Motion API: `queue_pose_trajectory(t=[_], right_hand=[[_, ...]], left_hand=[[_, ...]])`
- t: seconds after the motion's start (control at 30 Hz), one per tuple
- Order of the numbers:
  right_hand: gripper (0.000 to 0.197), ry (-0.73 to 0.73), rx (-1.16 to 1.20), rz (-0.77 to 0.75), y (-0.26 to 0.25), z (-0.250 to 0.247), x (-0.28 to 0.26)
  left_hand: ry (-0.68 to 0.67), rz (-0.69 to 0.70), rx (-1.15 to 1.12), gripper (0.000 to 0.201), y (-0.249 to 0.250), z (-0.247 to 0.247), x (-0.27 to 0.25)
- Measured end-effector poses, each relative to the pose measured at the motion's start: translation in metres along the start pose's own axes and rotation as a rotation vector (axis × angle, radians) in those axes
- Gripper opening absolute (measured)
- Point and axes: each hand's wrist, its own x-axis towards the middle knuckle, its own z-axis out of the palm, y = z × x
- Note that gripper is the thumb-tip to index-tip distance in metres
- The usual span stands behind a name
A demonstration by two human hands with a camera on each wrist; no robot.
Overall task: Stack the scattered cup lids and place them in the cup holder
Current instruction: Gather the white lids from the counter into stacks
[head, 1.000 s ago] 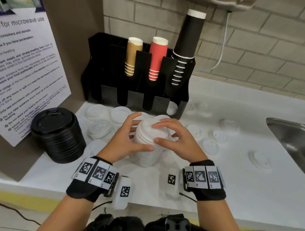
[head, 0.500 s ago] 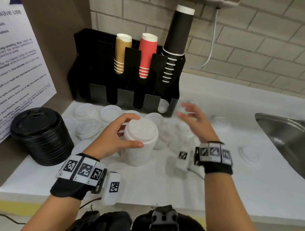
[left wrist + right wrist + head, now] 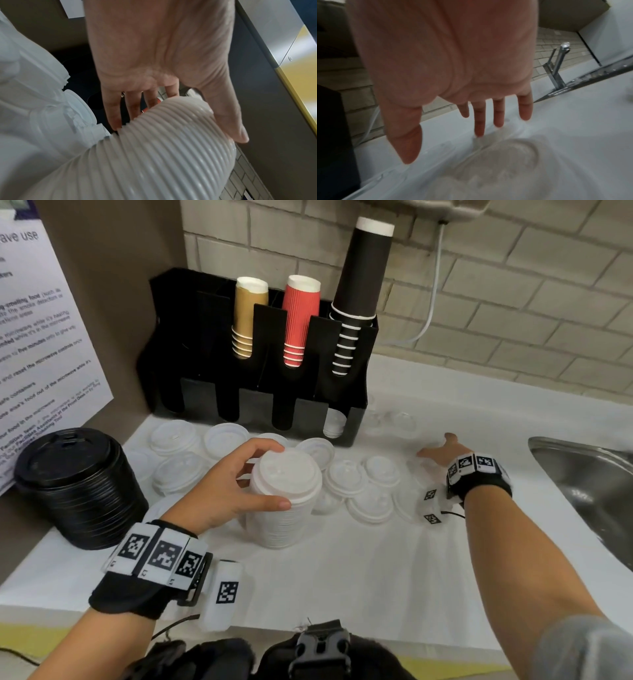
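Note:
A tall stack of white cup lids (image 3: 286, 501) stands on the white counter; its ribbed side fills the left wrist view (image 3: 163, 155). My left hand (image 3: 239, 484) grips the top of the stack, thumb in front and fingers behind. My right hand (image 3: 436, 453) is stretched out flat over the counter to the right, fingers straight and holding nothing, above a blurred single white lid (image 3: 501, 162). Several loose white lids (image 3: 370, 484) lie around the stack. The black cup holder (image 3: 260, 392) stands behind against the wall, with tan, red and black cups in it.
A stack of black lids (image 3: 75, 487) sits at the left by a poster. A steel sink (image 3: 589, 487) lies at the right, with a tap (image 3: 558, 67) behind it. More white lids (image 3: 394, 419) lie right of the holder. The near counter (image 3: 342, 583) is bare.
My right hand let go of the stack's top and swept out to the right over the loose lids. My left hand kept hold of the stack.

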Motion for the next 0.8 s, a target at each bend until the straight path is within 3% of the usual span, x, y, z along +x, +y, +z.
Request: queue_pose_trajectory(t=[0.17, 0.27, 0.43, 0.6, 0.73, 0.8], right_hand=[[0.069, -0.057, -0.250, -0.048, -0.005, -0.002, 0.003], [0.057, -0.073, -0.228, -0.063, -0.004, -0.003, 0.005], [0.056, -0.124, -0.249, -0.151, -0.010, -0.003, 0.003], [0.063, -0.042, -0.351, -0.199, -0.023, -0.011, -0.007], [0.053, 0.098, -0.306, -0.257, -0.037, -0.016, -0.012], [0.051, 0.084, -0.335, -0.267, -0.043, -0.012, -0.015]], left_hand=[[0.001, 0.000, -0.002, 0.065, 0.000, 0.000, 0.000], [0.004, -0.005, 0.003, 0.065, -0.001, 0.000, 0.001], [0.006, -0.004, 0.023, 0.071, -0.002, 0.000, 0.001], [0.007, 0.003, 0.031, 0.069, 0.000, 0.001, 0.000], [0.017, 0.005, 0.021, 0.070, 0.000, 0.001, -0.001], [0.020, 0.003, 0.029, 0.072, 0.000, 0.001, -0.001]])
